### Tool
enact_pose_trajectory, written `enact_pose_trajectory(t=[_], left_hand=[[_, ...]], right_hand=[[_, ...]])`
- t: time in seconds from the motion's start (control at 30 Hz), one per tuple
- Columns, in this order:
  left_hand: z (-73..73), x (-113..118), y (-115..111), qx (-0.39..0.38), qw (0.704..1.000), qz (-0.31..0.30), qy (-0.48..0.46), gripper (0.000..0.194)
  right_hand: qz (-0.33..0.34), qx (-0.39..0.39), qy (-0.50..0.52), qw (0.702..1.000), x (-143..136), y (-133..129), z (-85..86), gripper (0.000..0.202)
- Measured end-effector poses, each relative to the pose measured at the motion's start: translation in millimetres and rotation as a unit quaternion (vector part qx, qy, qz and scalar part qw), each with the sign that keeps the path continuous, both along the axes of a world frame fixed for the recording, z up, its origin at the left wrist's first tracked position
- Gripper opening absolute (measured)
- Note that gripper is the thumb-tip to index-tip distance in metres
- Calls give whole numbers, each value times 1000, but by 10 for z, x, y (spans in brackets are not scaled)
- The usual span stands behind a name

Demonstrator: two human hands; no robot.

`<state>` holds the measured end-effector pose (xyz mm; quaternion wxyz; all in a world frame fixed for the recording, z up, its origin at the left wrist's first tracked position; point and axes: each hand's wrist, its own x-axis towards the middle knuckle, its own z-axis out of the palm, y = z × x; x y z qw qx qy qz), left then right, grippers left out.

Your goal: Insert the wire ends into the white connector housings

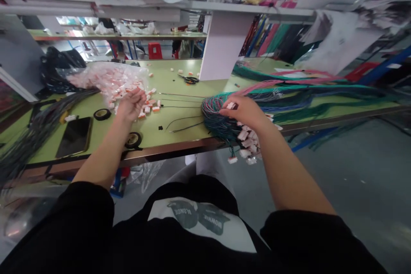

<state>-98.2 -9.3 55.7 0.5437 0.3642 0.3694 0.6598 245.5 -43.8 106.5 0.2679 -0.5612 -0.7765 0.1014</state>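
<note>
My left hand (131,105) is over the near edge of a heap of small white-and-orange connector housings (148,109). Its fingers are curled together, and whatever they may hold is hidden. Behind it, a clear plastic bag (102,78) spills more of these pieces onto the table. My right hand (244,112) pinches a white connector (230,105) between thumb and fingers, above a thick bundle of thin wires (214,113). Below that hand, several wired white connectors (246,140) hang over the table's front edge. A few loose wire ends (183,106) point left from the bundle.
Black-handled scissors (189,79) lie behind the wires. A phone (74,136), a tape roll (102,114) and another tape roll (132,140) are near the left front. Dark cables (41,126) cover the left end. An upright white panel (224,47) supports the loaded shelf overhead.
</note>
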Motion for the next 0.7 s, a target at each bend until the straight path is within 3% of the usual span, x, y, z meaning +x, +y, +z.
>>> enact_pose_trajectory(t=[0.1, 0.17, 0.23, 0.3, 0.43, 0.53, 0.7], left_hand=[[178, -19, -109, 34, 994, 102, 24, 24], [262, 156, -219, 55, 990, 104, 83, 19], [291, 477, -314, 52, 984, 42, 167, 13], [268, 876, -351, 58, 964, -76, 247, 12], [147, 1546, -224, 102, 921, -229, 299, 43], [68, 1764, -87, 133, 894, -290, 316, 23], [21, 1840, -11, 163, 897, -295, 286, 14]], right_hand=[[6, -77, 65, 995, 41, -25, 16, 23], [19, -78, 83, 993, 39, -11, 14, 25], [32, -61, 82, 994, -3, 18, 16, 28], [47, -34, 72, 996, -84, 42, 26, 32], [92, 16, 49, 994, -242, 39, 58, 36], [110, 26, 30, 993, -252, 18, 82, 32], [43, 47, 7, 998, -146, 51, 108, 24]])
